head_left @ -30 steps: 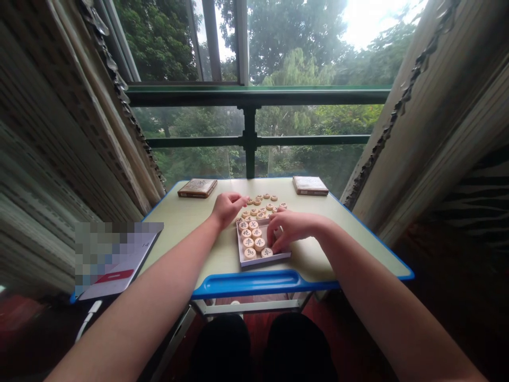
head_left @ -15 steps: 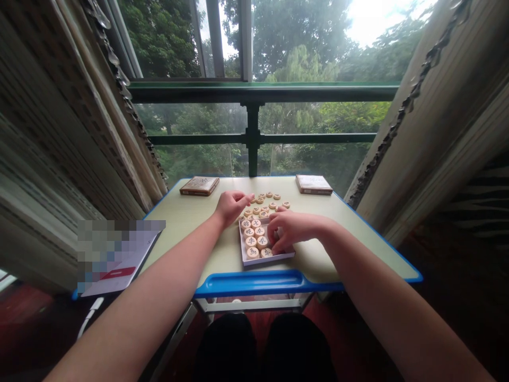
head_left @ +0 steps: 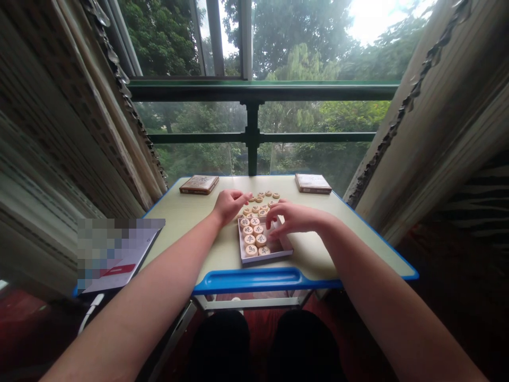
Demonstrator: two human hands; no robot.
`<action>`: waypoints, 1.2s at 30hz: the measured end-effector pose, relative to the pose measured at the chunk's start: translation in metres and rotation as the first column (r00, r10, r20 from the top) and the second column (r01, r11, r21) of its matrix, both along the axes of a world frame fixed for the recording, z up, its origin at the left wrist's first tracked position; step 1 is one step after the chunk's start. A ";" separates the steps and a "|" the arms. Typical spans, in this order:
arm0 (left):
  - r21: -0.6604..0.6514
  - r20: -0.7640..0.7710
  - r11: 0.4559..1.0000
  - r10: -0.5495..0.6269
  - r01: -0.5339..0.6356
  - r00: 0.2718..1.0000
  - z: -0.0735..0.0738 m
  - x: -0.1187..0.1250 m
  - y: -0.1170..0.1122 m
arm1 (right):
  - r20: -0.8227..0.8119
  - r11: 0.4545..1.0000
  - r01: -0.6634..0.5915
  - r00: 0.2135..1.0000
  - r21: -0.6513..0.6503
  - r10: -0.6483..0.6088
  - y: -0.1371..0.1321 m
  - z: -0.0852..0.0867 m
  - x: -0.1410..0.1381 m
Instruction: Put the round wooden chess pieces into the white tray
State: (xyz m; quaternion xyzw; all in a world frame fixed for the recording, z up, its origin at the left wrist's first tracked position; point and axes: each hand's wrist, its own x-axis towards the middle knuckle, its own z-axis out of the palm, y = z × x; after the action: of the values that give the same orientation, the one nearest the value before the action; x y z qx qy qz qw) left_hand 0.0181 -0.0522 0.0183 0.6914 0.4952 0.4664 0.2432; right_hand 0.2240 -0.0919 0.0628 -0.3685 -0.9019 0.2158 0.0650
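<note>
A shallow white box (head_left: 261, 260) on the table holds two columns of round wooden Chinese chess pieces (head_left: 249, 240) with dark characters, face up on its left side. My right hand (head_left: 294, 217) hovers above the box's right part, thumb and fingers apart, with no piece visible between them. Beyond the box, more loose chess pieces (head_left: 263, 209) lie on the table, some hidden by my right hand. At the left of these pieces is my left hand (head_left: 229, 206), fingers curled and thumb drawn close to them; whatever is between its fingertips is hidden.
Two flat boxes stand at the far corners of the table (head_left: 178, 228), a brown one (head_left: 199, 184) left and a paler one (head_left: 313, 183) right. A tablet-like device (head_left: 119, 265) with a white cable (head_left: 90, 313) sits at the left edge. Curtains flank the window.
My right hand has risen off the piece at the box's near end, and its fingers have spread. That piece now lies in full view. My left hand has barely moved.
</note>
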 end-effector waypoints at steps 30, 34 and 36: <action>-0.084 -0.245 0.996 -0.034 0.014 0.969 -0.007 -0.002 0.006 | -0.150 0.936 0.177 0.979 0.305 -0.137 0.043 -0.042 -0.008; -0.109 -0.266 0.994 -0.026 -0.004 0.964 -0.008 -0.003 0.006 | -0.147 0.897 0.288 0.957 0.335 -0.252 0.052 -0.045 0.000; -0.103 -0.270 0.995 -0.027 -0.001 0.962 -0.008 -0.003 0.007 | -0.183 0.853 0.395 0.918 0.340 -0.353 0.056 -0.047 0.005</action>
State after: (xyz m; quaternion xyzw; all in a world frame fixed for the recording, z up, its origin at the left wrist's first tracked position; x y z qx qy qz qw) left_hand 0.0150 -0.0453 0.0103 0.7385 0.5427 0.3398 0.2112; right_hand 0.2293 -0.0354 0.0160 -0.5051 -0.8319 0.0458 0.2253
